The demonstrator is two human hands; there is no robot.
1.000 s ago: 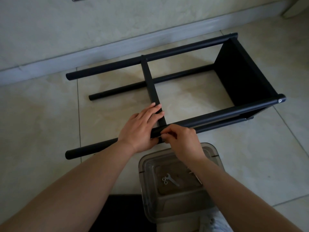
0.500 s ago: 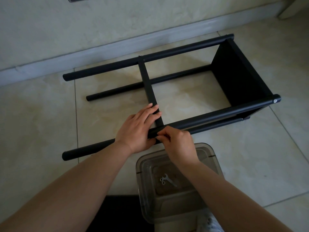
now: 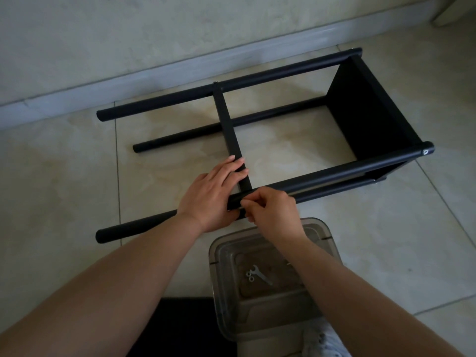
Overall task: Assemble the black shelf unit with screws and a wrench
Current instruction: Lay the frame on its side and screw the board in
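A: Where is the black shelf unit [image 3: 257, 140]?

B: It lies on its side on the pale, glossy floor tiles [image 3: 373, 240], just in front of the light baseboard [image 3: 154, 73] that runs along the mottled wall [image 3: 128, 29]. Its solid end panel [image 3: 360, 112] is at the frame's right end, and a flat crossbar [image 3: 229, 130] spans the two upper poles.

A: And the hands?

B: Both are at the joint where that crossbar meets the shelf unit's near pole [image 3: 334, 173]. The left hand [image 3: 213, 191] lies over pole and crossbar, fingers straight and flat along the crossbar. The right hand [image 3: 273, 212] has curled fingers pinching at the pole's near side; what they pinch is too small to make out.

A: Anything else on the floor?

B: A clear plastic tub [image 3: 327, 235] sits just nearer than the shelf unit, under the right forearm. A small metal wrench [image 3: 260, 275] lies in it, with washers [image 3: 249, 276] touching its end. Grout lines cross the tiles.
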